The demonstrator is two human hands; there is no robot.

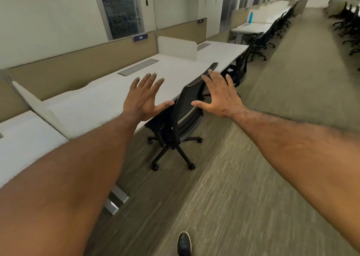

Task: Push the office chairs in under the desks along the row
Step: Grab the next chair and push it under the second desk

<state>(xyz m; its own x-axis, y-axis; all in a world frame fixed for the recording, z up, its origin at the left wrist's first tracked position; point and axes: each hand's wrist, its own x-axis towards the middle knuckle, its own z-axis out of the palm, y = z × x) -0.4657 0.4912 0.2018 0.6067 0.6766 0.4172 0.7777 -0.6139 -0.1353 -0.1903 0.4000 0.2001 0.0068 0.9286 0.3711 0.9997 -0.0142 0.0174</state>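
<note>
A: Head view: a long white desk (pixel 109 98) runs along the left, its front edge slanting from the near left up toward the far right. Right of that edge lies a wide strip of carpet (pixel 243 178), bare all the way down the aisle.

B: And the chair?

A: The near chair (pixel 183 117) stands at the desk edge, black, its back toward the aisle. Its seat sits partly under the top, while the wheeled base and back stick out onto the carpet. A second chair (pixel 240 65) stands farther along the same edge, close in against the desk. Beyond it, more chairs (pixel 272 34) line the next desks.

B: Anything in the way?

A: A metal desk foot (pixel 116 201) reaches out onto the carpet near the bottom left. One shoe (pixel 184 243) shows at the lower edge, on bare carpet.

B: The hands?

A: Both arms reach forward. The left hand (pixel 143 100) is spread flat, fingers apart, palm forward, seen over the desktop just left of the chair back. The right hand (pixel 219 94) is spread the same way, just right of the back's top edge. Neither grips anything. The left thumb tip comes very near the chair back; whether it touches cannot be told.
</note>
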